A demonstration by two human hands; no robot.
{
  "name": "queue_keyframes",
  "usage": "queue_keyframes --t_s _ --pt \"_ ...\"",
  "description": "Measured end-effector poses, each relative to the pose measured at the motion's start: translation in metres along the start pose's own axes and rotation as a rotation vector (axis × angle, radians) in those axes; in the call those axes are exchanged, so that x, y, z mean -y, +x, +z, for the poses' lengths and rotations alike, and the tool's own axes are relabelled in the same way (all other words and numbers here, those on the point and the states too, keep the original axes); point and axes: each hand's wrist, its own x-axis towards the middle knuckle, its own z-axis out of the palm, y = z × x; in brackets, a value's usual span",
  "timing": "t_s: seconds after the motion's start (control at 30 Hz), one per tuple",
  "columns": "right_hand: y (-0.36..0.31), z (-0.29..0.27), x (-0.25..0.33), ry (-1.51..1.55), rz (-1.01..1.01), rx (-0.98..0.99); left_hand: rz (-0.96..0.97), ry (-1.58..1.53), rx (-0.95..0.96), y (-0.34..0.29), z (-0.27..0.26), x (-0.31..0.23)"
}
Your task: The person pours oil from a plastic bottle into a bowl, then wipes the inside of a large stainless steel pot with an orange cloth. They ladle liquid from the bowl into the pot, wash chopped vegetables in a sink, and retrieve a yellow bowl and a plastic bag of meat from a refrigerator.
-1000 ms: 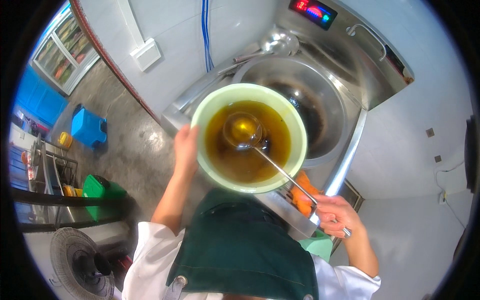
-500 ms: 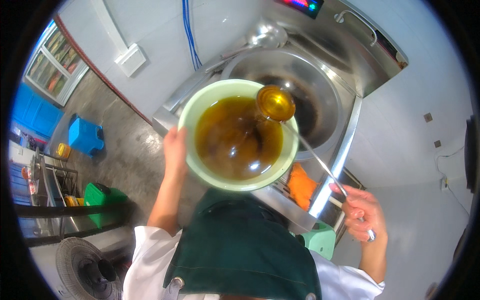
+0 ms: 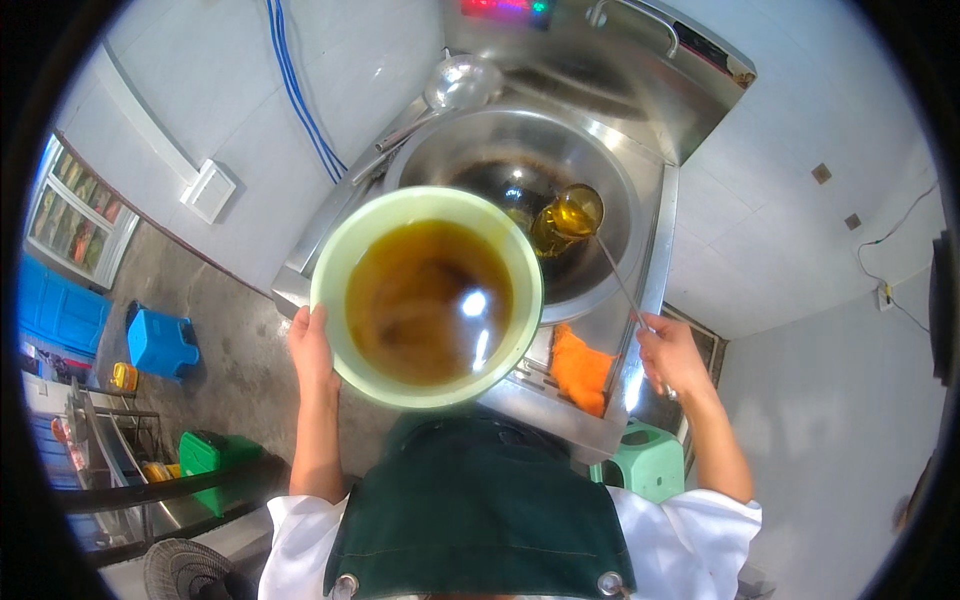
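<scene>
A pale green basin [image 3: 332, 262] of brown-amber liquid is gripped at its left rim by my left hand [image 3: 314, 355], whose underside fingers are hidden. It is held near the stove's front, overlapping the wok's near left part. My right hand [image 3: 672, 355] is closed round the long handle of a metal ladle [image 3: 592, 200]. The ladle's bowl is tilted over the large steel wok [image 3: 615, 170], and golden liquid pours from it. Dark liquid lies in the wok's bottom.
A perforated skimmer [image 3: 462, 82] rests behind the wok at the left. An orange cloth [image 3: 580, 370] lies on the stove's front right. A green stool [image 3: 648, 462] stands below it. Blue cables [image 3: 292, 85] hang on the wall. A tap [image 3: 640, 22] arches over the stove's back.
The full ladle has moved from over the basin to over the wok and tipped, and liquid now runs out. My view has shifted; both hands keep their holds.
</scene>
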Motion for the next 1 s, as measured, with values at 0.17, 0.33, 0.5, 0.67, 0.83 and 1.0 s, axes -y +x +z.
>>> queue_keyframes --t_s 0.17,0.33,0.5,0.67,0.83,1.0 --pt "0.003 0.009 -0.028 -0.731 -0.494 -0.426 -0.006 0.001 0.020 -0.001 -0.002 0.001" --pt "-0.041 0.022 0.001 -0.395 -0.306 -0.284 -0.014 0.087 -0.008 -0.001 -0.005 0.003" --pt "-0.068 0.035 0.032 -0.164 -0.126 0.158 0.054 0.154 -0.015 -0.001 -0.003 0.004" --pt "-0.056 0.065 0.037 -0.537 -0.374 0.219 0.038 0.117 -0.022 -0.003 -0.001 0.005" --pt "-0.051 0.059 0.062 0.001 0.255 0.510 0.045 0.126 -0.015 -0.004 -0.001 0.003" --pt "-0.061 0.059 0.081 0.341 0.496 0.500 0.057 0.061 -0.054 -0.007 0.002 0.004"
